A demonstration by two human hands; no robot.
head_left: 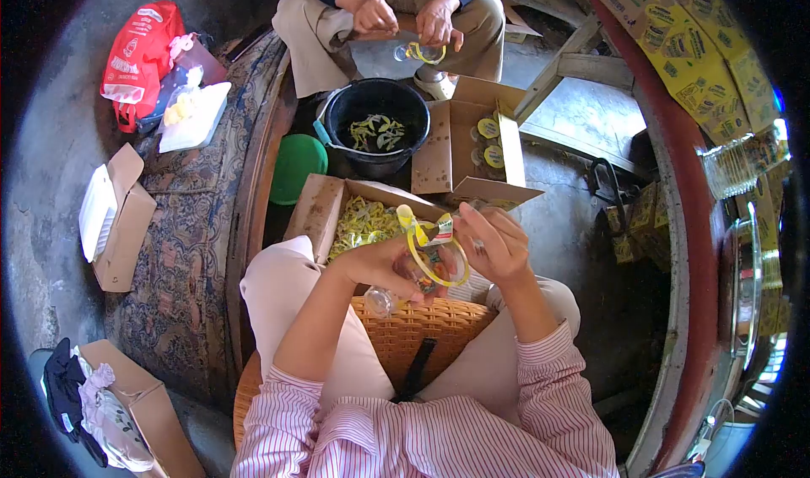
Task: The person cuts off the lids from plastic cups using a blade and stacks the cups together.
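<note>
My left hand (pixel 381 267) is closed around a clear plastic cup (pixel 429 274), tilted over my lap. A yellow ring circles the cup's rim, and a loose yellow strip (pixel 408 217) curls up from it beside a small printed piece. Just right of the rim is my right hand (pixel 499 246), its fingers bent together; what they pinch is too small to make out. Beneath the left hand hangs a clear rounded plastic piece (pixel 381 301). Beyond my hands, a cardboard box (pixel 319 210) holds many yellow strips.
A black bucket (pixel 378 167) contains yellow-green strips. Beside it, an open carton (pixel 434 153) holds cups with printed lids. Opposite, another person's hands (pixel 435 20) handle a yellow-rimmed cup. A green lid (pixel 297 167) lies left of the bucket. A red beam (pixel 688 225) runs along the right.
</note>
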